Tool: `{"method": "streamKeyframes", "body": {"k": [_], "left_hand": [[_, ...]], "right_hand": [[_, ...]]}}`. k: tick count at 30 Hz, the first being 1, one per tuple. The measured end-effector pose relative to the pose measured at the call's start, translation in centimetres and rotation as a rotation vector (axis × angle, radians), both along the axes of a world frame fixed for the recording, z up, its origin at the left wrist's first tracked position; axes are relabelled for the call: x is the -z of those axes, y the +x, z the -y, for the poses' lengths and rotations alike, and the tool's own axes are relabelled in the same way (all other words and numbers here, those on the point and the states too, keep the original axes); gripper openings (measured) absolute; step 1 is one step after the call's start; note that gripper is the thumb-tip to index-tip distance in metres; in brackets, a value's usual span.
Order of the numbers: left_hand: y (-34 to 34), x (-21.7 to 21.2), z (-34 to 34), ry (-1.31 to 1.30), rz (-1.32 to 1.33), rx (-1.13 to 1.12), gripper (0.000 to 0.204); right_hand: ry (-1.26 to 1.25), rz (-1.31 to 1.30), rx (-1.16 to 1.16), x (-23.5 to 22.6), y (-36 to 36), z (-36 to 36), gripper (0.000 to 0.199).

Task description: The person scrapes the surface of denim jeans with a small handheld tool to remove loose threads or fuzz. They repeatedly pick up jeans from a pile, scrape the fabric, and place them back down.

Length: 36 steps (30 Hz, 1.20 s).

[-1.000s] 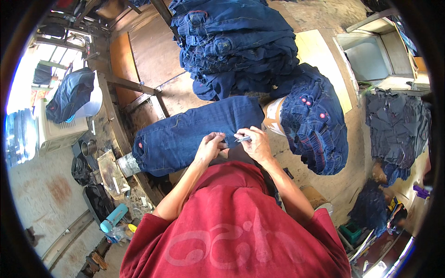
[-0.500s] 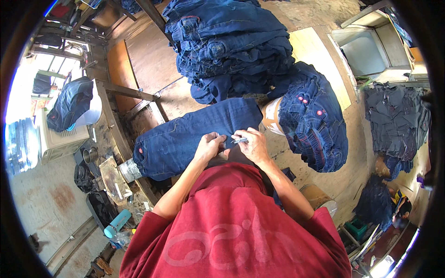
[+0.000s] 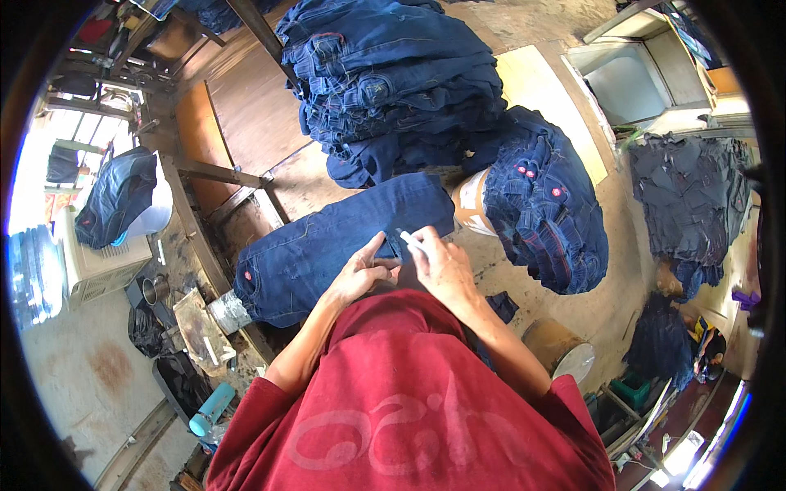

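A leg of dark blue jeans is drawn flat over a long padded support, whose pale wrapped end sticks out at the left. Along the near edge of the denim is my left hand, index finger stretched out and thumb apart, with nothing visible held. My right hand pinches a slim, whitish pen-like tool, its exact kind unclear. The tool's tip points to the denim beside my left index finger; whether it touches I cannot tell.
A tall pile of folded jeans stands beyond the support. More jeans drape over a white-and-brown cylinder to the right. Dark garments lie far right. A round tin is near my right elbow, a turquoise bottle lower left.
My left hand's fingers have spread from a pinch, with the index finger now extended. My right hand has turned the pen-like tool to a steeper angle. The whole view has shifted slightly.
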<state>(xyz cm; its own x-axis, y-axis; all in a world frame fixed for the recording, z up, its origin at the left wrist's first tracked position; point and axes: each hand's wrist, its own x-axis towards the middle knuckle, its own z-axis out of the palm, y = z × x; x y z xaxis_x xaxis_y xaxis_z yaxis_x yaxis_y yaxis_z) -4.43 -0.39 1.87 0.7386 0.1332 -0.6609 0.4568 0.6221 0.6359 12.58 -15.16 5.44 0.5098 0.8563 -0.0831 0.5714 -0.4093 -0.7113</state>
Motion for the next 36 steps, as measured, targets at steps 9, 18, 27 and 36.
{"method": "streamKeyframes", "body": {"k": [9, 18, 27, 36], "left_hand": [[-1.5, 2.3, -0.6, -0.174, 0.141, 0.001, 0.111], [-7.8, -0.4, -7.6, 1.35, -0.08, 0.056, 0.02], [-15.9, 1.9, -16.9, 1.169, -0.417, -0.445, 0.03], [-19.2, -3.4, -0.2, 0.55, -0.698, -0.537, 0.063]], "right_hand": [[-0.108, 0.316, -0.001, -1.6, -5.4, -1.2, 0.014], [-0.064, -0.031, 0.371, 1.7, -2.7, 4.0, 0.025], [-0.028, -1.266, 0.947, 11.8, 5.4, 5.9, 0.053], [0.046, -0.921, 1.127, 16.4, 12.6, 2.1, 0.018]]}}
